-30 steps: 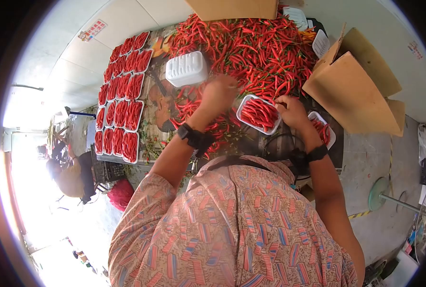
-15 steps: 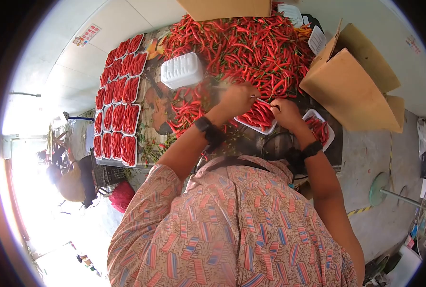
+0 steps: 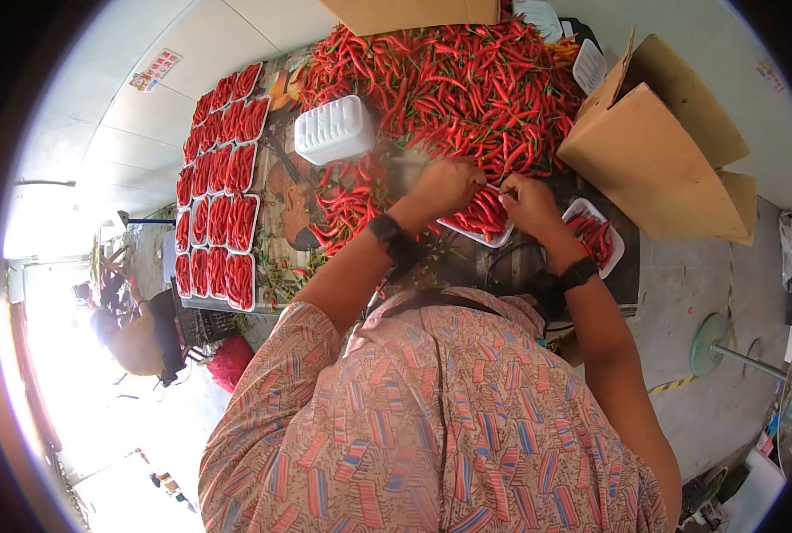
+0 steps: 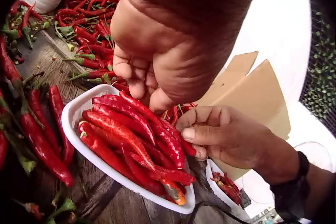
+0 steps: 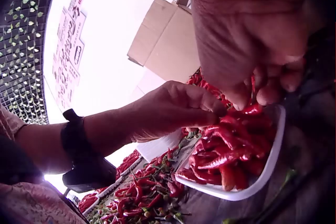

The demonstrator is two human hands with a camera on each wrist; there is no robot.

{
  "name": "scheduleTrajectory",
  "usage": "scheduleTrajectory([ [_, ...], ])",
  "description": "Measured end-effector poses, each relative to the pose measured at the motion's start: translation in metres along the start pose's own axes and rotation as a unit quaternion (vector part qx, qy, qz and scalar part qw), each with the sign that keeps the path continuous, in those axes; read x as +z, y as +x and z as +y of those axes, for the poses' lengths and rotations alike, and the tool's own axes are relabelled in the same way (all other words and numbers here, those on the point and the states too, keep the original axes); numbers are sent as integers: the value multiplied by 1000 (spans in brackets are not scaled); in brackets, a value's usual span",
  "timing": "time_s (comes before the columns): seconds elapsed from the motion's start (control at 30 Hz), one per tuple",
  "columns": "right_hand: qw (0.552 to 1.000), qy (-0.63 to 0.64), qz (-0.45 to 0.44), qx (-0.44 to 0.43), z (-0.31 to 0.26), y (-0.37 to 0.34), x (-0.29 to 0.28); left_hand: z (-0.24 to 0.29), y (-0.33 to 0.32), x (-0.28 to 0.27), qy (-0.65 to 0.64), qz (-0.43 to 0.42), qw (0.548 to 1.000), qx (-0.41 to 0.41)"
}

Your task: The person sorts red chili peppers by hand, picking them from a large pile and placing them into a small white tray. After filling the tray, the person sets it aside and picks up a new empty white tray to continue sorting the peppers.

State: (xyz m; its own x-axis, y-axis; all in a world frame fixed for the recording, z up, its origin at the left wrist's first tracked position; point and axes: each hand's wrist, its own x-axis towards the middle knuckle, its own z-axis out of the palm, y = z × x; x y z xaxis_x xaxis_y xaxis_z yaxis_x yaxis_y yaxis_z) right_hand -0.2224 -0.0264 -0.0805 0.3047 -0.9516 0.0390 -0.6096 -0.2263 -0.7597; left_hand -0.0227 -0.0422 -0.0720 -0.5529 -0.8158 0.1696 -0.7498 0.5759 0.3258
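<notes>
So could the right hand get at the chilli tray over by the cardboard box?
Probably yes: the right hand is close by, with nothing visible blocking the way to that open tray. Its fingers are busy at another tray and would have to leave it first.

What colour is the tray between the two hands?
The tray is white; the left wrist view shows it best.

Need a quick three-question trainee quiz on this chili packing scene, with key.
1. True or false: the left hand and right hand are both at the same tray of red chilies.
2. What stands at the right of the table? A) metal pot B) open cardboard box C) glass jar
3. Fill in: the rows of filled trays lie on the person's ____ side.

Key: 1 true; 2 B; 3 left
</notes>
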Motion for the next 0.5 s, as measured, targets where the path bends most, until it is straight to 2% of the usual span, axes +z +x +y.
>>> scheduleTrajectory([
  [0.1, 999, -20, -21, 15, -4, 0, -3, 2, 1, 1, 21, -8, 1000, -3],
  [0.3, 999, -12, 18, -43, 2, 0, 1, -6, 2, 5, 29, 14, 999, 21],
  [0.37, 999, 16, -26, 40, -6, 0, -5, -9, -2, -12, -17, -14, 999, -29],
  [0.4, 999, 17, -29, 38, -8, -1, -6, -15, -8, -18, -15, -13, 999, -33],
  [0.47, 998, 27, -11, 52, -7, -1, -10, -31, -23, -34, -79, 92, 992, -31],
  [0.5, 998, 27, -13, 49, -7, 0, -11, -36, -32, -45, -77, 94, 992, -33],
])
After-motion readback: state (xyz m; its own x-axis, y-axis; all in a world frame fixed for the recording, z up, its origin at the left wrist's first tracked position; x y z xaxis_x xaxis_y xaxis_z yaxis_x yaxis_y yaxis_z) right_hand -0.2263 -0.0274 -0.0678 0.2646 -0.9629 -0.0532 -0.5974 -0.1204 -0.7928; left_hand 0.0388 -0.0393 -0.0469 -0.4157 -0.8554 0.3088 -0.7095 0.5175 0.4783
